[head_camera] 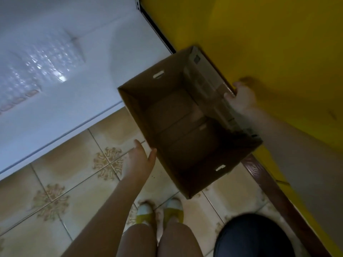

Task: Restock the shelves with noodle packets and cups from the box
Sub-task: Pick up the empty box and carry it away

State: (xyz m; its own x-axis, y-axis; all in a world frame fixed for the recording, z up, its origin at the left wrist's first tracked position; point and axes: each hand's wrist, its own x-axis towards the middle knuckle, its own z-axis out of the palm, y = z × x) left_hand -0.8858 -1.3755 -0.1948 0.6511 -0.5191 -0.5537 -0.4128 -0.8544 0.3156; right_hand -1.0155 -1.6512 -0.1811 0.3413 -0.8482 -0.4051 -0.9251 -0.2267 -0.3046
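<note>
- Underfoot, a tiled floor (74, 182) in beige, glossy, with brown floral motifs where the tiles meet.
- To the left, a broad white shelf (55, 101) with a shiny top that catches blurred reflections; a grey metal upright (138, 2) at its far corner.
- To the right, a yellow wall (269, 43), edged along the bottom by dark brown wood-grain skirting (269, 182).
- Between shelf and wall, a brown cardboard box (141, 112), tilted, mouth turned up toward the camera; bare bottom flaps visible inside, dark in shadow.
- Cut into two opposite walls, a handle slot each: one on the far side (158, 74), one on the near side (220, 167).
- Against the right inner wall, a pale printed flap folded down, too blurred to read.
- Impossible to tell whether the base rests on the tiles or hangs above them.
- Right hand (243, 97) clamped on the far right rim, fingers curled over the outside, thumb on the inner flap.
- Left hand (141, 158) spread with straight fingers, holding nothing, thumb tip right at the near-left wall; contact unclear through the blur.
- Below the box, two feet in yellow and white slippers (144, 212) on the tiles, bare knees nearer the camera.
- At the bottom right, a dark rounded shape (250, 236), not identifiable.
</note>
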